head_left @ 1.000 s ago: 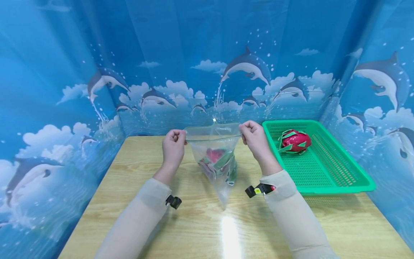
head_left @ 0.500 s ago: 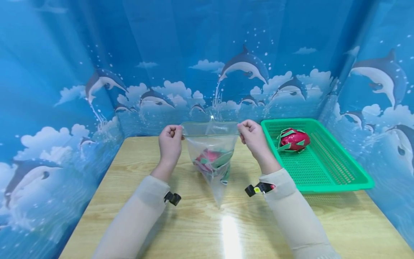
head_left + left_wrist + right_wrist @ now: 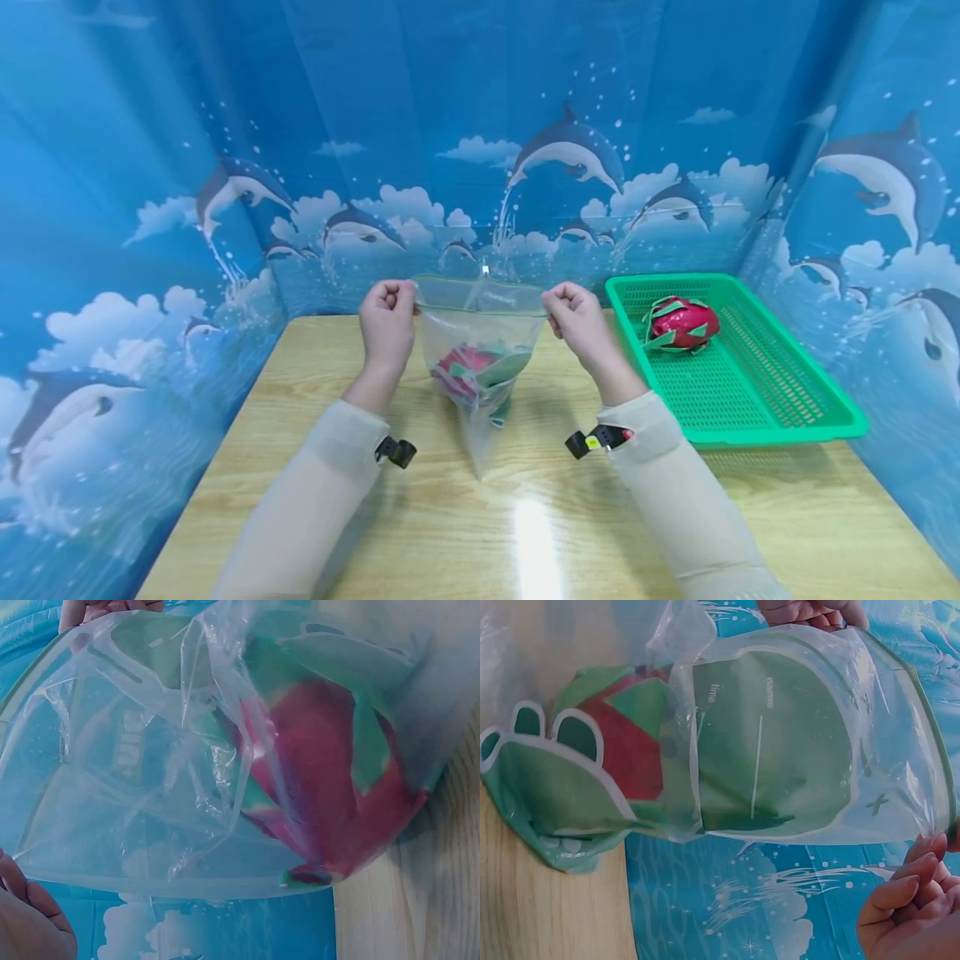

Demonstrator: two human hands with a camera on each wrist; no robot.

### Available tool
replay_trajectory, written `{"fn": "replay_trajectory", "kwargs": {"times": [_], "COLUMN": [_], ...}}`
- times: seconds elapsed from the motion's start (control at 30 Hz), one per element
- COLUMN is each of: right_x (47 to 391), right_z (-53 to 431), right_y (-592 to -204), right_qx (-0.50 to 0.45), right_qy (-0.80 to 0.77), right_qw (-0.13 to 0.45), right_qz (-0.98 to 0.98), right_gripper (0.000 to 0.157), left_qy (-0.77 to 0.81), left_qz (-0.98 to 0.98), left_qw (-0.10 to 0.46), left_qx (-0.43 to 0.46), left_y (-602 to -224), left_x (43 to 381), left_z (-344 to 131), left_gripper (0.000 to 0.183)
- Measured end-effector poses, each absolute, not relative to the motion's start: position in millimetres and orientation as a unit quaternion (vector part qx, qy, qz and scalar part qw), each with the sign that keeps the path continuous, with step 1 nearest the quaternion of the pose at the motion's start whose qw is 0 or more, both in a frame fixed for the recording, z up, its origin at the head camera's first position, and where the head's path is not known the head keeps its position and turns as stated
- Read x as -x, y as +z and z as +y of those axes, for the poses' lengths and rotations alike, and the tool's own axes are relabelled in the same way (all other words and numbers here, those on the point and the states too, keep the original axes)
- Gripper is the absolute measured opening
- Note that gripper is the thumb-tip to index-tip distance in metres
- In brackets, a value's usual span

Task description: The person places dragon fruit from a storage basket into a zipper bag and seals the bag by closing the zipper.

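Observation:
A translucent zip bag (image 3: 480, 325) hangs between my hands, its green-edged mouth stretched wide. Inside it lies a red dragon fruit (image 3: 315, 765) with green scales, low in the bag near the tabletop. My left hand (image 3: 387, 325) pinches the mouth's left corner between thumb and fingers. At the opposite corner, my right hand (image 3: 581, 323) pinches the edge the same way. Green printing with a label panel (image 3: 772, 742) covers one face of the bag, as the right wrist view shows. The bag's lower corner points down toward me.
A green plastic basket (image 3: 780, 333) stands at the right of the wooden table (image 3: 315, 517), close beside my right forearm. Another dragon fruit (image 3: 682, 323) lies in it. Blue dolphin-print curtains (image 3: 450, 108) enclose the back and both sides.
Both hands have shifted left with the bag, and the left hand has risen slightly. The bag's lower corner has swung left. The basket and its fruit stay put.

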State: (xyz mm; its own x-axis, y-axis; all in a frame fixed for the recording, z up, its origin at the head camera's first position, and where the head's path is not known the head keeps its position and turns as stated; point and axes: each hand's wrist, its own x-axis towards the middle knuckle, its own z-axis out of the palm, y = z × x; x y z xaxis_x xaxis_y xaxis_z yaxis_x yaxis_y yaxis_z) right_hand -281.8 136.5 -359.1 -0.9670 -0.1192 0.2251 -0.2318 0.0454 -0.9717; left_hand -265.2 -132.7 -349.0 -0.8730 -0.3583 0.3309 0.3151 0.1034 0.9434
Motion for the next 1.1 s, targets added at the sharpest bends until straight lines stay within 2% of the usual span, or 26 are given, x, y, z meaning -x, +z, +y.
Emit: {"fn": "replay_trajectory", "kwargs": {"times": [0.67,1.1], "right_x": [283,283], "right_z": [130,128], "right_y": [-363,-356], "right_qx": [-0.154,-0.161], "right_qy": [0.644,0.636], "right_qw": [0.002,0.028], "right_qz": [-0.749,-0.755], "right_gripper": [0.022,0.023], "left_qy": [-0.663,-0.654], "left_qz": [-0.694,-0.697], "left_qw": [0.281,0.294], "left_qx": [0.016,0.021], "left_y": [-330,-317], "left_x": [266,267], "left_z": [-141,-142], "left_gripper": [0.018,0.017]}}
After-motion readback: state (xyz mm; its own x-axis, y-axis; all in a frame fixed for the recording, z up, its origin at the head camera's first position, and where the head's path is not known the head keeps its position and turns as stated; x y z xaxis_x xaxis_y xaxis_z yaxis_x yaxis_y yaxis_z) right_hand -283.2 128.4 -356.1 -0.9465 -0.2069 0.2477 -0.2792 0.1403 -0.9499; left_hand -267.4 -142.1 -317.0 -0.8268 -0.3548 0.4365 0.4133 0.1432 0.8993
